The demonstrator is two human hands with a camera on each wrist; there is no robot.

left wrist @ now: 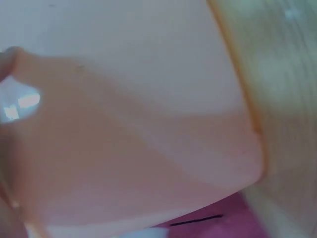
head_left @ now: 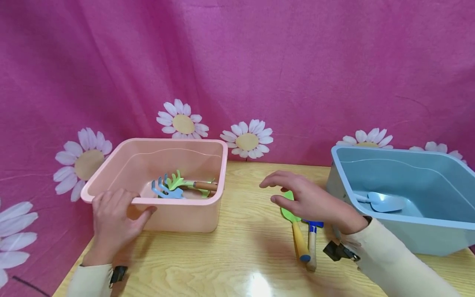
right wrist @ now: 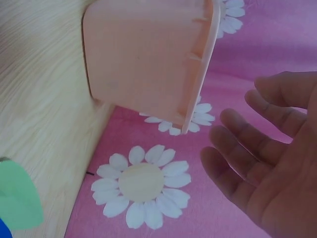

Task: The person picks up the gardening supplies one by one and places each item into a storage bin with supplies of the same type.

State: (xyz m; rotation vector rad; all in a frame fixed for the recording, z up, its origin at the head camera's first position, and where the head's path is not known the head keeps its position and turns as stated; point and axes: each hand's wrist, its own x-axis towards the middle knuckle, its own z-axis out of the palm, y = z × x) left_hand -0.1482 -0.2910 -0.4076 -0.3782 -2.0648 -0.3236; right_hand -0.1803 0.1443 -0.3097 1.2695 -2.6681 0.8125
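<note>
1. Left hand (head_left: 116, 220): fingers hooked over the near rim of a pale-pink rectangular plastic bin (head_left: 185, 216), thumb along its outer wall; rim gripped.
2. Right hand (head_left: 309, 200): raised, fingers apart and loosely bent, thumb away from them; nothing held.
3. Pink bin stands on the pale wood-grain table (head_left: 245, 247), just ahead of the left hand and to the left of the right hand.
4. Inside it, ahead and to the right of the left hand's fingers: a light-blue pronged rake head (head_left: 171, 194) beside a light-green rake with a brown handle (head_left: 205, 186).
5. Partly under the right hand: a lime-green trowel with a yellow, blue-tipped handle (head_left: 297, 233), lying on the table. Just right of it, a blue-headed tool with a pale wooden handle (head_left: 312, 243); head partly covered, type cannot be told.
6. Right of the right hand: a grey-blue rectangular plastic bin (head_left: 415, 231), holding a light-blue shovel (head_left: 387, 202).
7. Beyond both hands: magenta cloth printed with white daisies (head_left: 297, 74).
</note>
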